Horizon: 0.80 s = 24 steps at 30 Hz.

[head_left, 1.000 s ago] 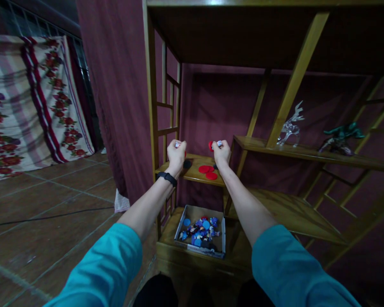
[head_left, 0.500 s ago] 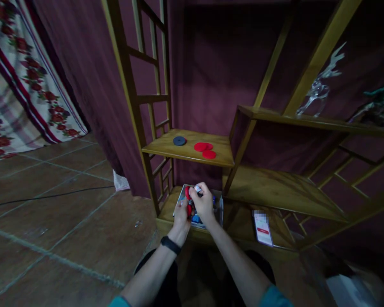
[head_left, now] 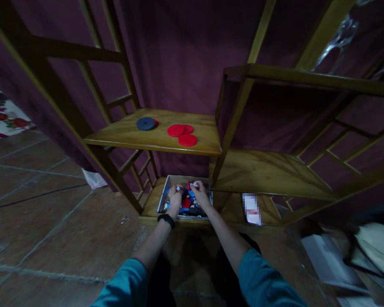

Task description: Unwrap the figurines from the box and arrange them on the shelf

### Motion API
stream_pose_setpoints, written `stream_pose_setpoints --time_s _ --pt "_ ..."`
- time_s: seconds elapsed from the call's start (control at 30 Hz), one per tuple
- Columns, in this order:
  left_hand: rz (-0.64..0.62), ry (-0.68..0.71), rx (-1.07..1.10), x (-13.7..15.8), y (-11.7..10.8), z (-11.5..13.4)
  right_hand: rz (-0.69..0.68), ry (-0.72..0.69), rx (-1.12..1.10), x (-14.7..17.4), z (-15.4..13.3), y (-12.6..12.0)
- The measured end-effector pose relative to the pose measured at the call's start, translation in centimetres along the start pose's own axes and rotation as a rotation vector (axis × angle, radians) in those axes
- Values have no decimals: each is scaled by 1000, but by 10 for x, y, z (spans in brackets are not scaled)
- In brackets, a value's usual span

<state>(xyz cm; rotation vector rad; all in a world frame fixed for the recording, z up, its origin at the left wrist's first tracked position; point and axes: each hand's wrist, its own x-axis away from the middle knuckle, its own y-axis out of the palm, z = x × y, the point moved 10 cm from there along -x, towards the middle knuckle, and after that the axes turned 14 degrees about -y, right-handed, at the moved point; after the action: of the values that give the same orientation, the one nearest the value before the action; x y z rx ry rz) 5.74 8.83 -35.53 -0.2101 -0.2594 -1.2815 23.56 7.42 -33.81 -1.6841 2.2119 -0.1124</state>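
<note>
A shallow box [head_left: 163, 194] of small blue, red, white and dark pieces stands on the bottom shelf. Over its left part is my left hand [head_left: 175, 199], fingers closed around a small white piece [head_left: 178, 188]. My right hand [head_left: 200, 195] is over the box's right side, pinching another small white piece [head_left: 196, 184]. A small red and white piece [head_left: 190, 185] shows at the right fingertips; I cannot tell whether it is held. Between the hands, a red piece [head_left: 186, 203] lies among the contents. My fingers partly hide what they grip.
On the shelf [head_left: 121, 135] above the box lie several red discs [head_left: 187, 140] and a dark grey disc [head_left: 146, 124]. A phone [head_left: 252, 209] rests on the bottom shelf at right. Wooden posts [head_left: 233, 123] frame the compartments. Pale items [head_left: 333, 260] lie at lower right.
My hands have moved apart from each other over the box, uncovering more of its contents. The red thing between them is no longer there. The view has shifted closer to the shelves.
</note>
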Motion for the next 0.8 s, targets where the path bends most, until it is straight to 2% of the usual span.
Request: stream_pose_setpoints --time_s 0.03,0.1,0.23,0.37,0.47,0.53,0.6,0.63,0.73,0.8 --pt "36 74 -188 -1 2 5 1 -20 51 0 4 -2" --pt "76 174 -427 -3 7 10 -20 -48 96 1 11 -4" --pt "16 364 -540 15 17 24 -61 -120 111 18 5 -12" --pt "6 590 -598 66 14 57 -152 -279 102 62 -27 -25" --pt "-69 747 -593 116 9 81 -185 -357 86 104 -46 -52" --pt "-85 832 -610 149 -1 98 -166 -342 73 127 -49 -83" --pt "-83 949 -620 184 -14 125 -81 -315 95 145 -49 -124" --pt "-41 1026 -605 203 -24 144 -43 -301 113 153 -49 -145" --pt "184 1257 -477 256 -58 218 68 -289 153 171 -61 -196" --pt "366 1331 -347 277 -79 271 71 -340 160 174 -88 -210"
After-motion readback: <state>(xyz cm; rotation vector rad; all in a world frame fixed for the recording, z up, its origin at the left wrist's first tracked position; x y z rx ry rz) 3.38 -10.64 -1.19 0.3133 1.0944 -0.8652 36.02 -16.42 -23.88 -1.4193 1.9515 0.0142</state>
